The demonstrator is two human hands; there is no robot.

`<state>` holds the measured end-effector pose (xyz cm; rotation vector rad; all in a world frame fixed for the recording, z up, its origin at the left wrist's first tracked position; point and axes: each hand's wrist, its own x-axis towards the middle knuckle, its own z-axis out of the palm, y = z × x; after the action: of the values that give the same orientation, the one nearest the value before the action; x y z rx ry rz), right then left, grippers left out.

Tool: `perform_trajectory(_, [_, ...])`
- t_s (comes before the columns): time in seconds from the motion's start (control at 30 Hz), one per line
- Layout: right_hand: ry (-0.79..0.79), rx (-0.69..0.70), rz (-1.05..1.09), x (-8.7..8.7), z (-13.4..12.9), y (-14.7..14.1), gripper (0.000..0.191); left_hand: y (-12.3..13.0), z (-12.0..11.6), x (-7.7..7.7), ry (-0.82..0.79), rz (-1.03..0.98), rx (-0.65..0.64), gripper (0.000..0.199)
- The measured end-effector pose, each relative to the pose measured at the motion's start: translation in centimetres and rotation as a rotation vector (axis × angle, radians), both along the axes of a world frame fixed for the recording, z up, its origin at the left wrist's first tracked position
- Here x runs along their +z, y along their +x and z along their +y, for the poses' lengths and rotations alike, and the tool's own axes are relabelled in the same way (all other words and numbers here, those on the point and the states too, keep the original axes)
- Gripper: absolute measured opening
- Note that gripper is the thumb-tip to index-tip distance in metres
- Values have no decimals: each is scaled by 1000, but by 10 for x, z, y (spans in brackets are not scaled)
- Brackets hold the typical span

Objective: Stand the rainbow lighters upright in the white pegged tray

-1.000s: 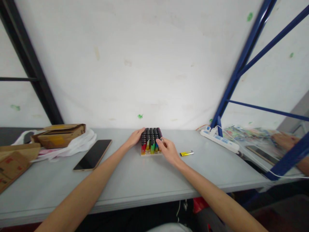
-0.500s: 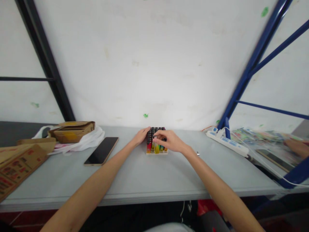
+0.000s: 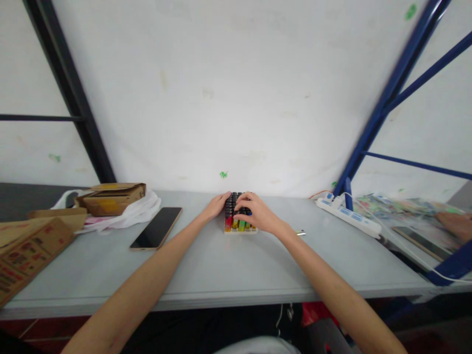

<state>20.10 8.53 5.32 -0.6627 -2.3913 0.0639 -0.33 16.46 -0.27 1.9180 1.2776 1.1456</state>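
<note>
A small pale tray [image 3: 240, 232] stands on the grey table, packed with rows of cigarette lighters [image 3: 241, 225]. They have dark tops and see-through red, yellow and green bodies. Against the tray's left side, my left hand [image 3: 217, 206] is closed on its edge, the fingertips partly hidden. My right hand [image 3: 258, 212] hovers over the lighters from the right, thumb and fingers curved but apart, with nothing visible between them. It covers part of the rows.
A phone [image 3: 157, 228] lies to the left, near cardboard boxes [image 3: 110, 201] and a white plastic bag [image 3: 138, 214]. Beyond my right wrist is a small shiny object [image 3: 301, 232]. A power strip [image 3: 348, 216] sits at right; another person's hand [image 3: 455, 223] is farther right.
My right hand has let go of the yellow lighter it held upright over the front row, and its fingers have parted. The left hand stays at the tray. The view shifted slightly.
</note>
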Motion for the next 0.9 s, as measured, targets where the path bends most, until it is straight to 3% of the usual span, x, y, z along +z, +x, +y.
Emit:
perform_trajectory(0.4, [-48,-39,74,-15,5,-5,20,0,-1,0,-35,-30,-6,67])
perform_trajectory(0.57, [-1,-21,72,2,-4,5,22,0,2,-1,-36,-49,-27,67])
perform_trajectory(0.73, [-117,-86,120,29,-20,68,23,0,2,-3,-59,-94,-36,68])
perform_trajectory(0.8, [-228,-179,7,23,-25,103,24,0,2,-2,-77,-113,-24,69])
perform_trajectory(0.9, [-336,-286,-65,-5,-31,146,32,0,1,-1,-87,-120,-17,70])
